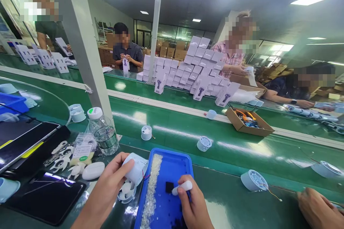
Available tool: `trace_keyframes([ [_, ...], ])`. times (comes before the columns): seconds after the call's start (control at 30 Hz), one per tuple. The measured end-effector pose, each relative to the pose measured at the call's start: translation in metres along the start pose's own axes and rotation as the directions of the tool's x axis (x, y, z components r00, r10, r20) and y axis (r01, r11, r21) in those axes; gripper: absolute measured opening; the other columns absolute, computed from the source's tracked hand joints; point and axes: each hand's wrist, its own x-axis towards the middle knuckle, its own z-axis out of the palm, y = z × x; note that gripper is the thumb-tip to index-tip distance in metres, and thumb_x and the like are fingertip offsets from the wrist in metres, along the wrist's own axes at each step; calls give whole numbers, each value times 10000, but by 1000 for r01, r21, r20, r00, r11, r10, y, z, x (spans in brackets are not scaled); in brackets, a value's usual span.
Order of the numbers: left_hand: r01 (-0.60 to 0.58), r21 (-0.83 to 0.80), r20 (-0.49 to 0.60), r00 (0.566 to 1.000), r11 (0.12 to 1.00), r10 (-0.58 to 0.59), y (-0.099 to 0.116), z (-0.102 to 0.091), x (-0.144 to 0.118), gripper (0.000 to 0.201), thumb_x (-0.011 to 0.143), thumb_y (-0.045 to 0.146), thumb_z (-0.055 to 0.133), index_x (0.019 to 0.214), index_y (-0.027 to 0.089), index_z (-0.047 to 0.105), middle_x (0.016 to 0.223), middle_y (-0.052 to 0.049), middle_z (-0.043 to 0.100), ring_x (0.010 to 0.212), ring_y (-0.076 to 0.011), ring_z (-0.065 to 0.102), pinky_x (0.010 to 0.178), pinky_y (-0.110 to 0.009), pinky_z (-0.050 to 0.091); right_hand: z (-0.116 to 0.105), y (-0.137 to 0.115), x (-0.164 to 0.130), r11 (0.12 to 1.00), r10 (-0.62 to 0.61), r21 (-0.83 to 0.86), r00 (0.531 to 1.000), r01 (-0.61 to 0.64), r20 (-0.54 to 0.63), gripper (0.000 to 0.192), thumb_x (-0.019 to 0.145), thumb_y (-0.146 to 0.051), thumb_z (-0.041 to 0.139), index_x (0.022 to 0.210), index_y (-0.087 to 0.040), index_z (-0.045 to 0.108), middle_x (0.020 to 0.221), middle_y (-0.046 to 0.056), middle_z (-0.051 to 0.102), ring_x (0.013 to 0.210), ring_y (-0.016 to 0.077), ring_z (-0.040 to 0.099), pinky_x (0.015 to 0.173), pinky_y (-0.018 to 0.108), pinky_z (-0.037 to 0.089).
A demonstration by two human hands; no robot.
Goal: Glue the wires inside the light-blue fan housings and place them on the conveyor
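The blue tray (172,166) sits on the worktop (231,211); take it as the centre of the clock, with 12 at the far side. The left hand (109,182) is at its 9 o'clock, with the grip closed around a light-blue cup (136,168), fingers across the near side. Thin red and dark wires (146,177) stick out of the cup by the tray's rim. Just below the cup is a small fan (126,190) with white blades in a pale ring; I cannot tell whether the two are joined.

The right hand (192,204) comes in from 5 o'clock, its grip grasping a white stick (185,186) between thumb and fingers. The stick slants toward 9 o'clock, its tip at the edge of a black square (169,187) in the tray; touching or just beside, I cannot tell. Clear grains (152,189) line the tray's 9 o'clock side.

At 10 o'clock stand a plastic bottle (104,136) and a bag (83,152), with a white mouse (93,171) nearer. On the green belt (177,123), one pale fan case (146,133) is at 11. Another person's hand (317,207) rests at 3 o'clock, well apart. White boxes (185,71) are piled at 12.
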Motion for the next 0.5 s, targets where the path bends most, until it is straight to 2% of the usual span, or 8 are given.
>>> trace_keyframes([
  [0.07,10,-7,0,1000,1000,-10,-2,0,0,231,768,424,668,692,218,596,675,25,532,660,-147,436,590,-234,401,1,1,-2,1000,13,12,999,-12,-30,105,979,-277,381,942,-249,474,755,-28,512,634,122,508,598,192,437],
  [0.3,17,-37,-19,1000,999,-17,-4,4,-2,210,752,391,691,704,209,599,677,21,543,670,-142,446,599,-220,412,3,2,-6,998,29,52,998,-32,60,136,975,-272,386,890,-230,484,739,-20,527,638,122,525,610,201,448],
  [0.4,3,-47,-46,999,999,-5,-2,8,-4,229,728,384,711,674,198,589,649,25,527,636,-132,431,570,-214,403,3,-1,-5,1000,-3,19,997,1,78,116,964,-238,397,887,-224,483,746,-9,545,647,127,541,609,207,454],
  [0.5,-11,-50,-50,999,999,9,0,12,-6,238,730,376,711,655,193,579,626,28,522,609,-125,433,551,-211,401,1,-5,-1,999,-49,-13,988,51,149,86,946,-201,421,902,-225,491,789,4,575,698,135,570,649,215,470],
])
